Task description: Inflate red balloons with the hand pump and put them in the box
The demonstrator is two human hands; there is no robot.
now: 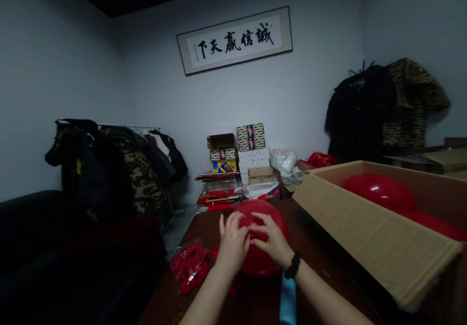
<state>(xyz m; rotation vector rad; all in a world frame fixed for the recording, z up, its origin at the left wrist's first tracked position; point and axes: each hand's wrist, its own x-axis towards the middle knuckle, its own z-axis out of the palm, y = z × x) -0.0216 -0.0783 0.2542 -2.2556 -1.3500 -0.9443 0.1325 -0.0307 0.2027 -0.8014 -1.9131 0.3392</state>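
An inflated red balloon (260, 262) is in front of me above the dark brown table (310, 223). At the near side of the balloon, my left hand (233, 237) has its thumb and forefinger pinched together. My right hand (270, 240), with a black band on its wrist, pinches at the same spot. The fingertips meet around what looks like the balloon's neck, mostly hidden by the fingers. A clear bag of uninflated red balloons (190, 266) lies left of my left hand. Below my right wrist is a light-blue tube-shaped object (288, 299), partly cut off by the frame.
To the right, an open cardboard box (375, 232) holds inflated red balloons (379, 189). Stacked boxes (251, 157) and flat red packages (219, 193) stand beyond the table. Coats hang on a rack (134, 164) at left, above a dark sofa (29, 218).
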